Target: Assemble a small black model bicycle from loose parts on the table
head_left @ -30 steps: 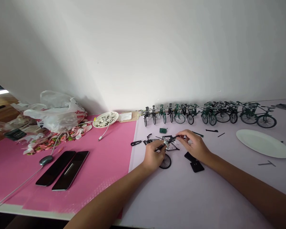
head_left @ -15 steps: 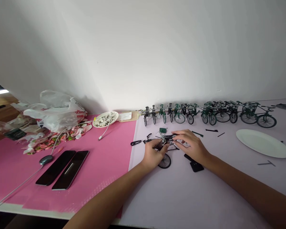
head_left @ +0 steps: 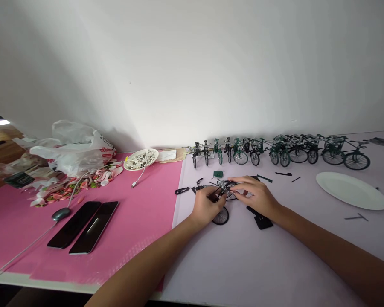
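Observation:
My left hand is closed on a dark miniature bicycle, gripping its frame between thumb and fingers. From the other side my right hand pinches the same bicycle, fingertips at its silvery parts near a spoked wheel. Both hands hide much of the frame. A loose black wheel lies just below my left fingers; whether it joins the bicycle I cannot tell. Beside my right wrist lies a flat black piece. A small green part rests just beyond the hands.
Several finished-looking miniature bicycles line the wall. A white oval plate is at right, with thin grey and black parts around it. Leftward on the pink cover are two phones, a plate of small white pieces and a plastic bag.
The bicycle has turned slightly between my hands, showing more silvery parts and spokes. My right fingers have shifted a little. The view has moved slightly.

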Available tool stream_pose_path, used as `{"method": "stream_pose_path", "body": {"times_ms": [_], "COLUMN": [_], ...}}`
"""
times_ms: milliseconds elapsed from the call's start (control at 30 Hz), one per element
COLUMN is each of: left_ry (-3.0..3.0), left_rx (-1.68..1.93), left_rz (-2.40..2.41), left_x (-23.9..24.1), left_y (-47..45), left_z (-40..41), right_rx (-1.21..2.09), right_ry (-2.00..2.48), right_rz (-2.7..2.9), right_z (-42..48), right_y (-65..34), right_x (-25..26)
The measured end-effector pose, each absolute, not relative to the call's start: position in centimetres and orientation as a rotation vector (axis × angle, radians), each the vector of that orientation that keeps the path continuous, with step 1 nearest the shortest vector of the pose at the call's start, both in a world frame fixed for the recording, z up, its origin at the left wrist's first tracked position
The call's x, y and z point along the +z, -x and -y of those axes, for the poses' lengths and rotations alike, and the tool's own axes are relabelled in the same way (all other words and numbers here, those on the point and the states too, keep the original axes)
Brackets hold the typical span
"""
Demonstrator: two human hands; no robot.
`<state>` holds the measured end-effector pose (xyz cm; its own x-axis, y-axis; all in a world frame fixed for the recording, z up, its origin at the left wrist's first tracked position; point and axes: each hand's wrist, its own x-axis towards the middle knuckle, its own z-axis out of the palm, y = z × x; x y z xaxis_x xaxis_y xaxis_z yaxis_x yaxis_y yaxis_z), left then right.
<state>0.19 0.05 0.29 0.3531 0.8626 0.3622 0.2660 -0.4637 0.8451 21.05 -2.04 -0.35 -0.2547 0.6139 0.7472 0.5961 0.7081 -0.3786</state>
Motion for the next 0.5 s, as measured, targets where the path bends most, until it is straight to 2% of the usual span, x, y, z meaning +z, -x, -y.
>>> {"method": "stream_pose_path", "body": {"times_ms": [200, 500], "left_ry": [-1.976, -1.996], "left_rx": [1.047, 1.006], "left_rz": [-1.029, -1.057], "left_x": [0.2, 0.0], "left_y": [-0.2, -0.2], "left_z": [-0.2, -0.3], "right_rx": [0.114, 0.065], "right_ry": [0.998, 1.024], "right_rz": [1.979, 2.007], "right_z": [1.6, 1.7], "right_y": [-21.6, -21.5], "right_x": [-1.6, -1.4]}}
